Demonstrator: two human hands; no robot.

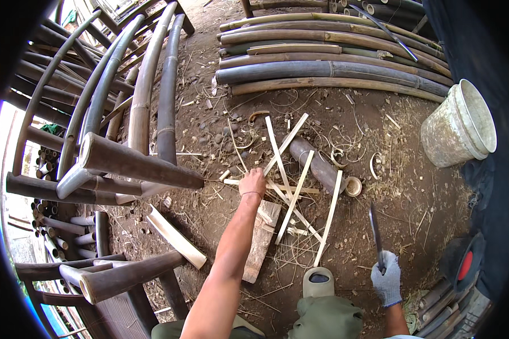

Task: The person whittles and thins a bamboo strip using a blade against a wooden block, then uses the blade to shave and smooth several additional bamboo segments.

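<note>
My bare left hand [251,183] reaches down to the ground, its fingers closed at the end of a pale bamboo strip [288,142]; the fingertips are partly hidden. More split strips [329,217] lie crossed beside it, one leaning near my shoe [318,281]. Next to that forearm is a rough wooden block [262,240]. A short dark bamboo piece [316,161] lies just beyond the strips. At the lower right my right hand [385,278], in a grey knit glove, grips the handle of a long knife [374,229], blade pointing away from me.
Bamboo furniture frames [141,164] crowd the left side. Long bamboo poles [333,70] are laid across the far ground. A stained white bucket [455,127] stands at the right by dark cloth [492,198]. A split bamboo half [177,238] and shavings litter the soil.
</note>
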